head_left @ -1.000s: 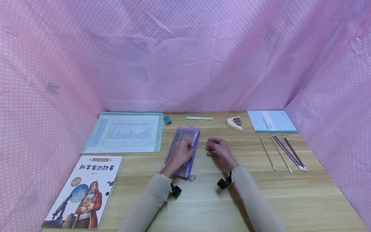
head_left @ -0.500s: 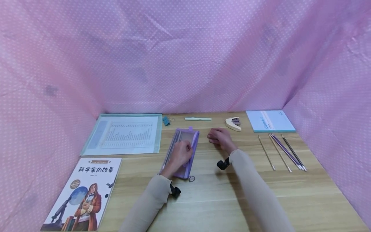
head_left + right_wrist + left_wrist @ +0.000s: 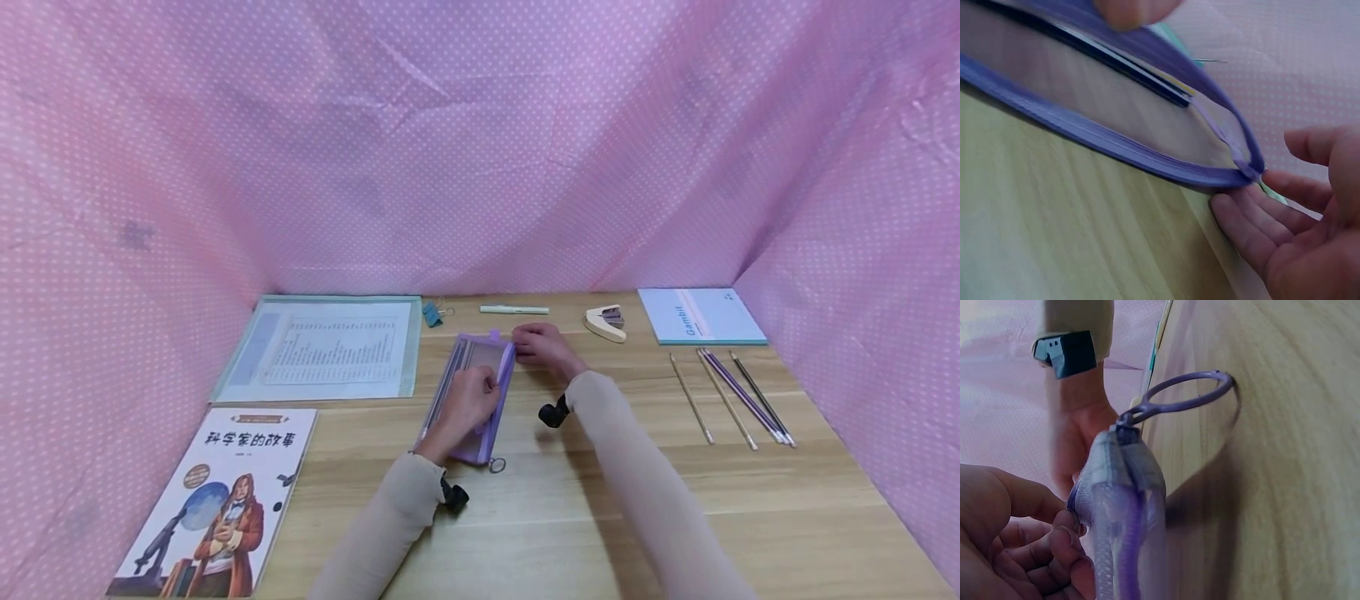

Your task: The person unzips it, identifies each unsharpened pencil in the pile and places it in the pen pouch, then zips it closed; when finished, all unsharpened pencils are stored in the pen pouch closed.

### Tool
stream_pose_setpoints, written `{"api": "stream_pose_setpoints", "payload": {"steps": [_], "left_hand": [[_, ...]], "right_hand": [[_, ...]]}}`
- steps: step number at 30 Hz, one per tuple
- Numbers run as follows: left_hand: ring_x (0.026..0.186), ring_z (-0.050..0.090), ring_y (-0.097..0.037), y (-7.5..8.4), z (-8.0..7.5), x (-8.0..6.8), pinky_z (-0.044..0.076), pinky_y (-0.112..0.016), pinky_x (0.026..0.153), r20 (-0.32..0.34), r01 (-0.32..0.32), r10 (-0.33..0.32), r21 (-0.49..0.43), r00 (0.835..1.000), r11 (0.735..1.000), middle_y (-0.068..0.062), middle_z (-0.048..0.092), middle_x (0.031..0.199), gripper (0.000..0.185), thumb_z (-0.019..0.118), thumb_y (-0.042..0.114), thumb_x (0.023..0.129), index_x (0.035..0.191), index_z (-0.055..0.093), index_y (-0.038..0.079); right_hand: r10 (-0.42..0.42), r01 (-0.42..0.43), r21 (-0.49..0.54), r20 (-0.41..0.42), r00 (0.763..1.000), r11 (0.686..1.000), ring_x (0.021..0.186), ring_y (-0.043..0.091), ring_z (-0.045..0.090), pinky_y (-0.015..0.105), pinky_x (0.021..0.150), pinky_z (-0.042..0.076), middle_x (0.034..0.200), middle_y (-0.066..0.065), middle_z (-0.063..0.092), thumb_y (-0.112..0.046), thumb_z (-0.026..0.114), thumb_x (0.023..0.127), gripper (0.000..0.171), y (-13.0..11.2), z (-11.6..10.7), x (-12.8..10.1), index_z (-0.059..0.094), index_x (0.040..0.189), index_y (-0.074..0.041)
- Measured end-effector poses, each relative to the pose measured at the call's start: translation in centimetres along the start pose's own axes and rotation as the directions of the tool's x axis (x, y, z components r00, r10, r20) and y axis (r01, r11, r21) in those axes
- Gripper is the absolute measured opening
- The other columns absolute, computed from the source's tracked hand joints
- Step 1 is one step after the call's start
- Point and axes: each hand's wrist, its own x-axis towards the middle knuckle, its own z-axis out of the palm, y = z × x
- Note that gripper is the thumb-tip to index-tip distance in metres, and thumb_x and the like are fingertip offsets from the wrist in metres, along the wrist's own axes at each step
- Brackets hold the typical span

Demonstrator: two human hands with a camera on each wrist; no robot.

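A purple mesh pencil case [image 3: 498, 383] lies lengthwise on the wooden table, with pens inside and a ring pull [image 3: 497, 464] at its near end. My left hand [image 3: 480, 392] rests on the case and pinches its upper edge [image 3: 1113, 506] with curled fingers. My right hand [image 3: 528, 343] is at the far right corner of the case. In the right wrist view its fingers [image 3: 1254, 231] are relaxed and spread beside the case's end [image 3: 1244, 169], holding nothing. The ring pull [image 3: 1188, 400] fills the left wrist view.
A clear document folder [image 3: 330, 343] and a picture book [image 3: 217, 492] lie to the left. A binder clip [image 3: 432, 313], white pen [image 3: 514, 310] and stapler [image 3: 606, 322] sit at the back. A blue notebook [image 3: 701, 315] and several pencils [image 3: 731, 392] lie right. Pink cloth encloses the table.
My right hand has moved forward and left, from the table right of the case to the case's far right corner. The left hand has stayed on the case.
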Motion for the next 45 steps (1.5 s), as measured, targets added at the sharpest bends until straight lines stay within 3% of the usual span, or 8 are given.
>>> {"api": "stream_pose_setpoints", "payload": {"steps": [6, 13, 17, 24, 29, 35, 41, 45], "left_hand": [[0.048, 0.052, -0.008, 0.0, -0.2, -0.2, 0.041, -0.016, 0.039, 0.012, 0.002, -0.002, 0.006, 1.000, 1.000, -0.010, 0.067, 0.067, 0.008, 0.064, -0.002, 0.083, 0.076, 0.067, 0.002], [0.053, 0.057, -0.010, 0.3, -0.4, -0.4, 0.046, -0.018, 0.044, 0.077, 0.042, -0.046, 0.049, 0.996, 0.998, -0.010, 0.069, 0.072, 0.007, 0.065, 0.001, 0.086, 0.081, 0.068, 0.004], [0.058, 0.057, -0.011, 0.9, -1.6, -1.0, 0.047, -0.020, 0.049, 0.087, 0.076, -0.084, 0.098, 0.993, 0.992, -0.006, 0.069, 0.075, 0.004, 0.066, 0.007, 0.089, 0.088, 0.070, 0.006], [0.059, 0.055, -0.013, 0.5, -4.5, -5.3, 0.047, -0.023, 0.049, 0.170, 0.111, -0.128, 0.111, 0.977, 0.988, -0.004, 0.064, 0.073, 0.007, 0.066, 0.013, 0.089, 0.088, 0.069, 0.007], [0.056, 0.057, -0.013, -0.7, -5.1, -9.4, 0.049, -0.023, 0.047, 0.284, 0.086, -0.064, -0.065, 0.957, 0.994, -0.008, 0.067, 0.074, 0.011, 0.067, 0.007, 0.086, 0.094, 0.068, -0.001], [0.077, 0.073, -0.028, -1.4, -4.9, -12.0, 0.061, -0.035, 0.064, 0.417, 0.202, -0.054, -0.319, 0.907, 0.926, -0.033, 0.070, 0.109, 0.041, 0.068, 0.010, 0.088, 0.123, 0.059, -0.011], [0.078, 0.072, -0.024, -2.5, -4.4, -12.1, 0.061, -0.034, 0.065, 0.372, 0.293, -0.126, -0.435, 0.920, 0.852, -0.035, 0.064, 0.123, 0.052, 0.066, 0.009, 0.090, 0.135, 0.050, -0.012], [0.082, 0.072, -0.021, -3.2, -4.7, -11.9, 0.061, -0.033, 0.068, 0.332, 0.335, -0.195, -0.443, 0.923, 0.831, -0.032, 0.066, 0.122, 0.052, 0.066, 0.009, 0.089, 0.134, 0.050, -0.011]], "right_hand": [[-0.001, 0.001, -0.042, -0.012, 1.000, 0.999, 0.078, 0.010, 0.069, 0.028, 0.075, 0.062, 0.100, 0.012, 0.072, -0.010, 0.060, 0.096, 0.030, -0.2, 1.4, -0.1, 0.063, 0.119, 0.010], [0.059, -0.057, 0.025, -0.124, 0.991, 0.998, 0.070, 0.007, 0.066, 0.021, 0.065, 0.060, 0.091, 0.006, 0.069, 0.000, 0.064, 0.092, 0.034, 0.6, 1.7, 0.4, 0.060, 0.123, 0.014], [0.080, -0.076, 0.028, -0.173, 0.982, 0.997, 0.067, 0.007, 0.065, 0.018, 0.062, 0.059, 0.085, 0.003, 0.067, 0.002, 0.066, 0.090, 0.032, 0.5, 1.8, 0.3, 0.062, 0.120, 0.012], [0.095, -0.098, -0.001, -0.209, 0.973, 0.995, 0.067, 0.007, 0.065, 0.019, 0.064, 0.059, 0.090, 0.006, 0.068, 0.001, 0.068, 0.089, 0.031, 0.4, 1.6, 0.1, 0.064, 0.119, 0.008], [0.101, -0.102, 0.006, -0.218, 0.971, 0.995, 0.068, 0.005, 0.065, 0.019, 0.066, 0.060, 0.093, 0.007, 0.069, 0.001, 0.068, 0.089, 0.032, 0.4, 1.5, 0.0, 0.064, 0.120, 0.009], [0.125, -0.131, -0.012, -0.206, 0.971, 0.991, 0.073, 0.006, 0.066, 0.019, 0.068, 0.060, 0.104, 0.012, 0.069, -0.001, 0.067, 0.091, 0.030, 0.2, 1.4, 0.2, 0.064, 0.120, 0.007], [0.120, -0.128, -0.027, -0.201, 0.972, 0.991, 0.070, 0.006, 0.065, 0.018, 0.066, 0.060, 0.099, 0.010, 0.068, -0.001, 0.068, 0.090, 0.033, 0.1, 1.2, 0.0, 0.063, 0.122, 0.009], [0.127, -0.139, -0.045, -0.206, 0.970, 0.989, 0.066, 0.005, 0.064, 0.017, 0.063, 0.059, 0.090, 0.006, 0.064, 0.002, 0.068, 0.087, 0.033, 0.3, 0.6, -0.5, 0.062, 0.119, 0.010]]}}
